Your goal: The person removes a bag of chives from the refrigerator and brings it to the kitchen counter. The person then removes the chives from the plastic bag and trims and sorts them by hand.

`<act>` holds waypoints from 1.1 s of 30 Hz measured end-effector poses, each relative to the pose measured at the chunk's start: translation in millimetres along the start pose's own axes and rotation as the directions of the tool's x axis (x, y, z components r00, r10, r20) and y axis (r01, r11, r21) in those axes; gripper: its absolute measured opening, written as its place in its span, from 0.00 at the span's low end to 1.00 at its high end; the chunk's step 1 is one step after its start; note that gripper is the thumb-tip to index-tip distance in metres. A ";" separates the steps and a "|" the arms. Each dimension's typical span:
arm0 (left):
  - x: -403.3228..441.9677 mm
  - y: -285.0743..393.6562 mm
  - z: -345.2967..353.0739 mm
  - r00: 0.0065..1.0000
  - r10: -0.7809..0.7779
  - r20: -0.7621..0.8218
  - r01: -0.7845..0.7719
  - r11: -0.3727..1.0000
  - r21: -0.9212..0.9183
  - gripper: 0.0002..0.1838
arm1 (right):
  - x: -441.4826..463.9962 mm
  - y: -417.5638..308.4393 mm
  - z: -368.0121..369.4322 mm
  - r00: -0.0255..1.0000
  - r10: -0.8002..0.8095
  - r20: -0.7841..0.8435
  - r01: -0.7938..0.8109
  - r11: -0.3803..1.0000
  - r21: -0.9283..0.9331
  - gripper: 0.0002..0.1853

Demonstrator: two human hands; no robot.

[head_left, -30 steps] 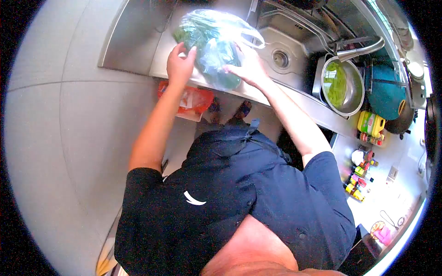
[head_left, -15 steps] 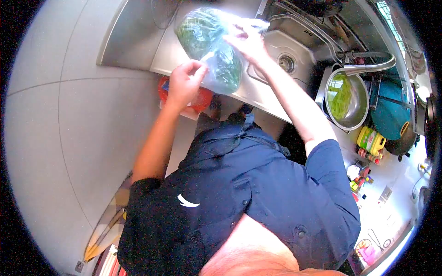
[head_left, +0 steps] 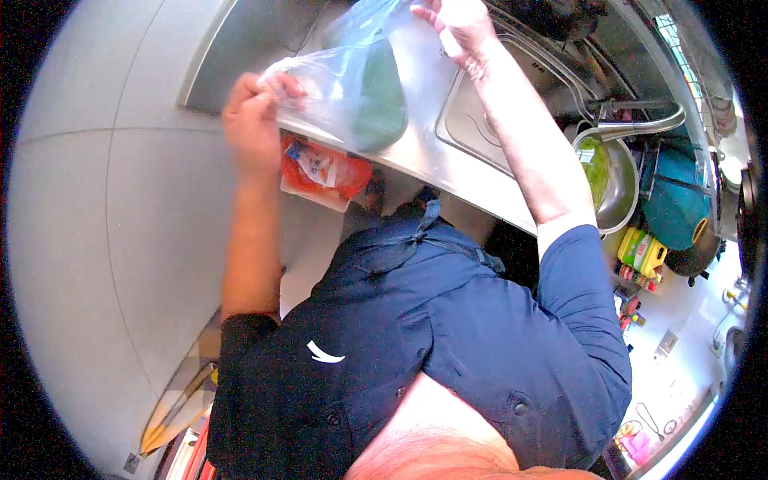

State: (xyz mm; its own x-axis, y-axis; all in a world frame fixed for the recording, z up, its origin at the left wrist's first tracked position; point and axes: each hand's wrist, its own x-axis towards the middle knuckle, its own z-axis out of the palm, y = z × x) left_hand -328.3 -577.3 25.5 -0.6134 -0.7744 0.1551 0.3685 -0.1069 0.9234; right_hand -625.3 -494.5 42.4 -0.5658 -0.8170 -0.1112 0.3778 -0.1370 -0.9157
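A clear plastic bag (head_left: 324,84) with a dark green mass of leafy vegetables (head_left: 380,100) in it is stretched over the steel counter. My left hand (head_left: 258,112) is closed on the bag's bunched left edge, beyond the counter's front edge. Higher up and to the right, my right hand (head_left: 466,30) has its fingers curled at the opposite side of the bag, near the top of the view. Both the bag's upper part and the leaves there run out of sight at the top.
Right of the bag lies the sink (head_left: 480,120). Farther right are a steel bowl (head_left: 620,188) of light green pieces, a curved faucet (head_left: 644,124) and a yellow jug (head_left: 642,252). Below the counter edge sits a bin with a red bag (head_left: 324,172).
My hands have moved apart, the left one leftward and the right one up and right. The bag has been pulled wide, its green contents now lower in one bulge.
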 end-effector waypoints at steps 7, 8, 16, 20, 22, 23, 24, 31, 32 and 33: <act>5.2 29.3 -39.7 0.991 0.131 -0.002 -0.129 0.980 0.153 0.04 | -7.7 -19.2 23.8 0.937 -0.292 0.193 0.334 0.910 -0.247 0.11; -0.9 27.5 -46.0 0.998 0.047 0.049 -0.062 0.923 0.381 0.05 | -10.7 -17.4 23.9 0.905 -0.361 0.225 0.424 0.796 -0.431 0.11; -19.0 25.4 -38.9 0.936 0.038 0.350 -0.343 0.326 0.881 0.20 | -22.3 -7.6 19.6 0.832 -0.423 0.359 0.518 0.360 -0.776 0.16; -14.6 9.7 -48.7 0.940 0.262 0.218 -0.296 0.310 0.904 0.13 | -37.6 -19.8 36.7 0.759 -0.372 0.534 0.639 0.270 -0.720 0.21; -7.7 8.2 -46.8 0.941 0.315 0.122 -0.235 0.353 0.906 0.10 | -36.5 14.7 16.2 0.661 -0.425 0.618 0.662 -0.059 -0.748 0.17; -4.8 10.8 -43.9 0.933 0.359 0.027 -0.180 0.399 0.899 0.07 | -35.6 27.3 9.6 0.558 -0.438 0.705 0.597 -0.379 -0.708 0.14; -1.3 26.2 -37.3 0.952 0.300 0.055 -0.197 0.466 0.862 0.06 | -46.6 27.3 15.4 0.595 -0.380 0.709 0.649 -0.293 -0.702 0.16; 13.1 22.9 -48.7 0.918 0.346 0.193 -0.395 0.762 0.513 0.07 | -55.1 52.4 43.0 0.602 -0.316 0.733 0.736 -0.136 -0.664 0.31; 14.0 23.9 -49.8 0.928 0.319 0.192 -0.372 0.819 0.436 0.07 | -55.4 51.5 44.8 0.601 -0.307 0.738 0.734 -0.155 -0.661 0.29; 14.3 23.6 -50.9 0.937 0.293 0.193 -0.345 0.869 0.356 0.08 | -54.1 53.3 42.7 0.599 -0.306 0.740 0.736 -0.154 -0.659 0.29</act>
State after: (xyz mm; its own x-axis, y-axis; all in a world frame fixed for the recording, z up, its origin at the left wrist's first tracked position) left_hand -292.8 -622.7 31.7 -0.6014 -0.6363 0.4831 0.2830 0.3958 0.8736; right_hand -543.2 -481.6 16.2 0.0879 -0.8618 0.4995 -0.9577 -0.2111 -0.1957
